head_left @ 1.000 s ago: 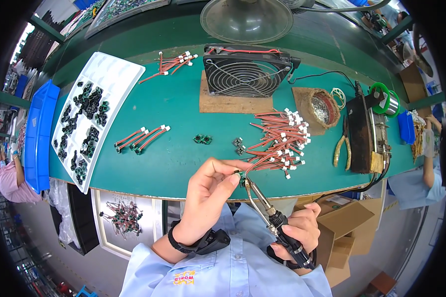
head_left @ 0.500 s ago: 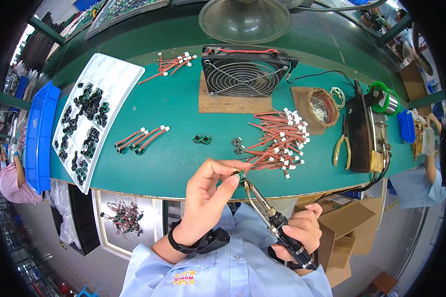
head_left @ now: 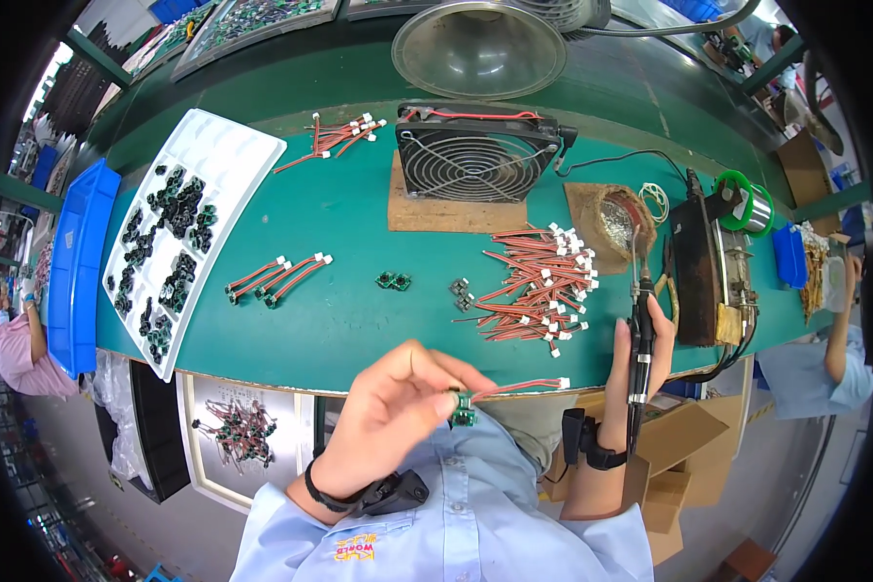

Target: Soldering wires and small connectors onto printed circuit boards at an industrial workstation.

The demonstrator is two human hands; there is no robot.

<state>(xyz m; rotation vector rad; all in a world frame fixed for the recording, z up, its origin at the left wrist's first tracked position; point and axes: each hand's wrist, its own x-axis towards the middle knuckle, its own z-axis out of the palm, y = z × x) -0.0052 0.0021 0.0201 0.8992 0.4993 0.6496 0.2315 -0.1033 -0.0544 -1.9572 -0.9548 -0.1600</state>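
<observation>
My left hand point(head_left: 398, 412) pinches a small green circuit board point(head_left: 464, 407) near my chest, below the bench's front edge. A red wire with a white plug point(head_left: 526, 386) trails from the board to the right. My right hand point(head_left: 640, 354) grips a black soldering iron point(head_left: 638, 325) upright at the bench's right front, its tip pointing toward the brown sponge holder point(head_left: 619, 215). A pile of red wires with white plugs point(head_left: 538, 281) lies just left of that hand.
A green bench point(head_left: 339, 301) carries a white tray of dark parts point(head_left: 175, 242), a few finished wire assemblies point(head_left: 276, 276), small green boards point(head_left: 394, 281), a black fan on a wooden block point(head_left: 470, 165), a soldering station point(head_left: 708, 276) and a solder spool point(head_left: 742, 199). A blue bin point(head_left: 73, 262) sits far left.
My right hand swung the soldering iron away from the board, up and right toward the sponge holder. My left hand lowered the board with its wire slightly toward my chest.
</observation>
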